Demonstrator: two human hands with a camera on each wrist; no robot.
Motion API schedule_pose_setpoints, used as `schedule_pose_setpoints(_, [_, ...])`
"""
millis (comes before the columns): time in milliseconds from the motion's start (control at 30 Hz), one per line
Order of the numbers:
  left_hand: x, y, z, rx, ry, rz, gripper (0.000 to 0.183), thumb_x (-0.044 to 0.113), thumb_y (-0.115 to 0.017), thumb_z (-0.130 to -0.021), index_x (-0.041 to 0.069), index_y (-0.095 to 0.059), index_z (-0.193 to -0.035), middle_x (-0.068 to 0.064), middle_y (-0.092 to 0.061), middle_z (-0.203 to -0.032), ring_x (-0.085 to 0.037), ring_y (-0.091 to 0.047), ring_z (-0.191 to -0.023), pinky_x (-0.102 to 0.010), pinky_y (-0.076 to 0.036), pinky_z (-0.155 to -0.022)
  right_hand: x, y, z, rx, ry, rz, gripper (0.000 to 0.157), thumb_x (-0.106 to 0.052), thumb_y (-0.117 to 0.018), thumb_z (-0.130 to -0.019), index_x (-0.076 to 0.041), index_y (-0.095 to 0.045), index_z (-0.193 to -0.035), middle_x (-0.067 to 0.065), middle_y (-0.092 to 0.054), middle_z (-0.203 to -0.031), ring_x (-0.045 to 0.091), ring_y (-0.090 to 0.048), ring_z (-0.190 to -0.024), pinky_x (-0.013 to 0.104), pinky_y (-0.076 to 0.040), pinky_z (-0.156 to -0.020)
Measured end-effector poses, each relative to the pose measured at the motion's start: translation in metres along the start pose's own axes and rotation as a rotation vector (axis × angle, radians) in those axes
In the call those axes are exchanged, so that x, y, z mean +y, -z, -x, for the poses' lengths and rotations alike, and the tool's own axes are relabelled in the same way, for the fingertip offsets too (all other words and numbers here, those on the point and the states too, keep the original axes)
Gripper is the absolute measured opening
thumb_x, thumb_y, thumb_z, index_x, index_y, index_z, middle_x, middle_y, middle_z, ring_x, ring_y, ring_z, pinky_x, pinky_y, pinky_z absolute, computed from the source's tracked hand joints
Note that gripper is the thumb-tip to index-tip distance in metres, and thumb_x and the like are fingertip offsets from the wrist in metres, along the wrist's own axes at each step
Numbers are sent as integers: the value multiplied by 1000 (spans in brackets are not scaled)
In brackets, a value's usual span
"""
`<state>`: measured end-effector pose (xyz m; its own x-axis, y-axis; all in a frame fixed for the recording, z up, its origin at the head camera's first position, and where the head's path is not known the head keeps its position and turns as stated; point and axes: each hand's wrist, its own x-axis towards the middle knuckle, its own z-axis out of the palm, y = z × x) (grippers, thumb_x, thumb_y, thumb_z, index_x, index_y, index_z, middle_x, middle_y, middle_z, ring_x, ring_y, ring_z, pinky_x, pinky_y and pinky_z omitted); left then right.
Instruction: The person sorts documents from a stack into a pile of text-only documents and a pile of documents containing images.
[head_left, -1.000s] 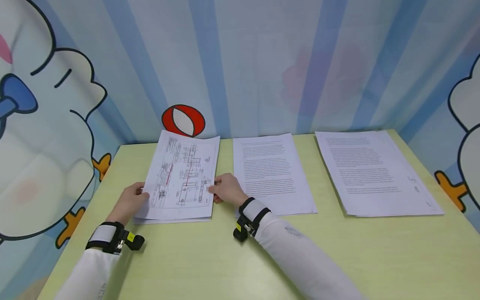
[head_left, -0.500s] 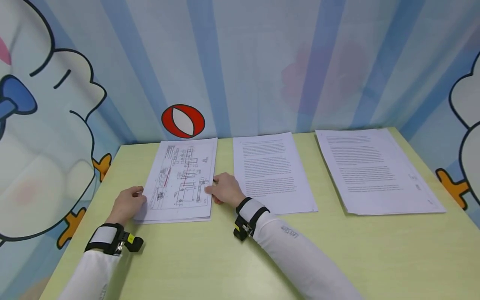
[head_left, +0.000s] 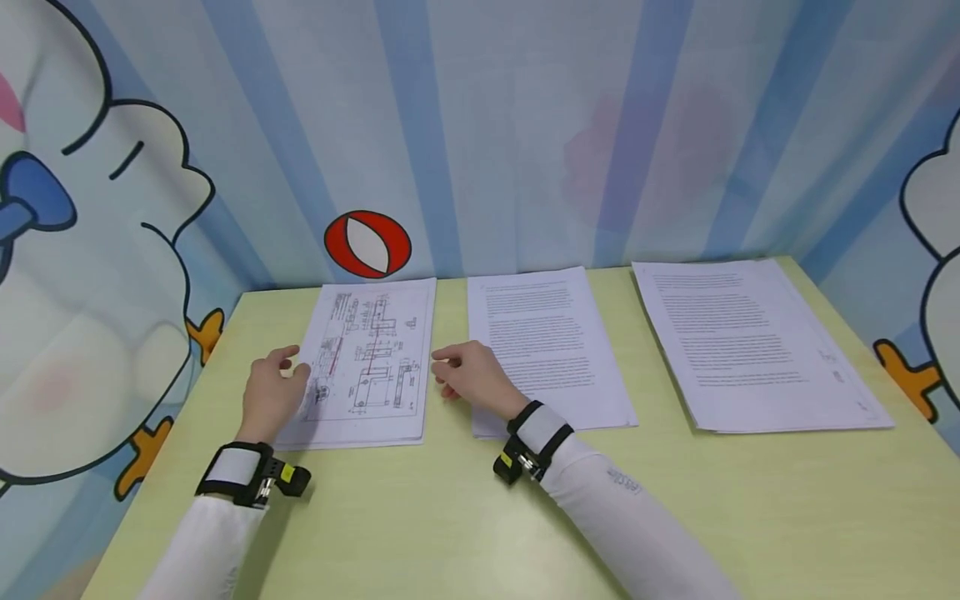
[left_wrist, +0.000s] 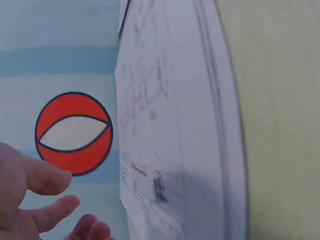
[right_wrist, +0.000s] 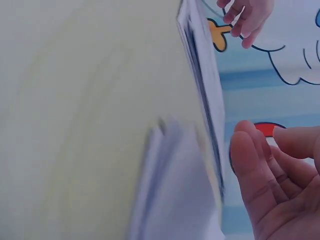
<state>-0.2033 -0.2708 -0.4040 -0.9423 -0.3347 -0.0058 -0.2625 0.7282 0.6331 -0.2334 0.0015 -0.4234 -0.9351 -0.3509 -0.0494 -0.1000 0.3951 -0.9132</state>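
A stack of paper topped by a technical drawing with red lines (head_left: 390, 350) lies flat at the table's left. Over its left edge hovers my left hand (head_left: 273, 396), fingers loosely bent and holding nothing; the left wrist view shows this hand (left_wrist: 35, 195) apart from the sheets. My right hand (head_left: 476, 375) is in the gap between the drawing stack and the middle stack of printed text (head_left: 536, 333), overlapping the latter's left edge in the head view. Its thumb and fingers are relaxed with nothing between them, as the right wrist view of the hand (right_wrist: 275, 175) shows.
A thicker stack of text pages (head_left: 750, 350) lies at the right of the pale yellow table (head_left: 420, 517). Behind the table hangs a blue striped backdrop (head_left: 517, 133) with cartoon figures and a red ball print (head_left: 360, 258). Each wrist wears a strapped camera.
The drawing sheet came down and back toward me onto its stack. Both hands then let go of its edges; the left rose and moved slightly right, the right drew away to the right.
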Motion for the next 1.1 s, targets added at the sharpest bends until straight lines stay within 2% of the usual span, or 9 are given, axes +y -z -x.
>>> schedule_pose_setpoints(67, [12,-6,2,-1,-48,39,47,20,-43,-95,2,-42,-138,-25,-45,-125,-36,-48,-99,-47,-44,-74,-1,11,4,18,26,-21,33,-17,-56,-91,-1,-63,-119,17,-71,-87,23,-68,-62,26,-57,-56])
schedule_pose_setpoints(233, [48,-21,8,-77,-179,122,45,21,-44,-96,6,-43,-138,-21,-45,-132,-34,-48,-104,-43,-46,-75,-1,45,16,75,77,-19,32,-21,-56,-92,-4,-65,-118,21,-70,-92,31,-69,-69,30,-58,-59])
schedule_pose_setpoints(367, [72,-33,12,-141,-278,155,43,21,-45,-96,8,-45,-137,-18,-44,-138,-33,-49,-108,-42,-47,-81,6,74,26,133,140,52,32,-23,-55,-92,-8,-64,-119,20,-71,-94,32,-68,-72,33,-57,-62])
schedule_pose_setpoints(533, [99,-47,20,-218,-359,201,42,22,-47,-96,11,-46,-136,-13,-46,-138,-31,-51,-109,-43,-49,-85,16,109,39,218,238,176,35,-25,-55,-93,-10,-61,-124,16,-71,-99,31,-67,-80,38,-54,-67])
schedule_pose_setpoints(667, [118,-59,24,-269,-389,218,41,23,-48,-95,13,-47,-135,-11,-47,-137,-30,-51,-110,-44,-50,-85,25,137,48,277,261,270,39,-26,-56,-93,-9,-58,-127,16,-68,-108,29,-64,-95,43,-53,-75])
schedule_pose_setpoints(833, [137,-79,28,-301,-403,231,41,23,-49,-95,13,-48,-135,-10,-47,-137,-28,-50,-112,-42,-51,-82,39,168,59,307,228,342,45,-26,-57,-92,-5,-53,-131,22,-58,-128,35,-53,-117,52,-46,-94])
schedule_pose_setpoints(1000, [157,-100,32,-331,-427,230,41,21,-49,-95,11,-47,-135,-11,-47,-137,-29,-48,-117,-43,-49,-88,54,194,66,344,224,464,50,-25,-59,-91,0,-50,-132,26,-51,-134,42,-42,-126,57,-34,-102])
schedule_pose_setpoints(1100, [170,-112,35,-348,-441,226,42,21,-50,-94,12,-48,-135,-12,-48,-135,-28,-51,-115,-43,-50,-89,60,209,72,330,195,496,55,-28,-60,-90,2,-46,-135,30,-45,-138,46,-37,-129,59,-30,-104])
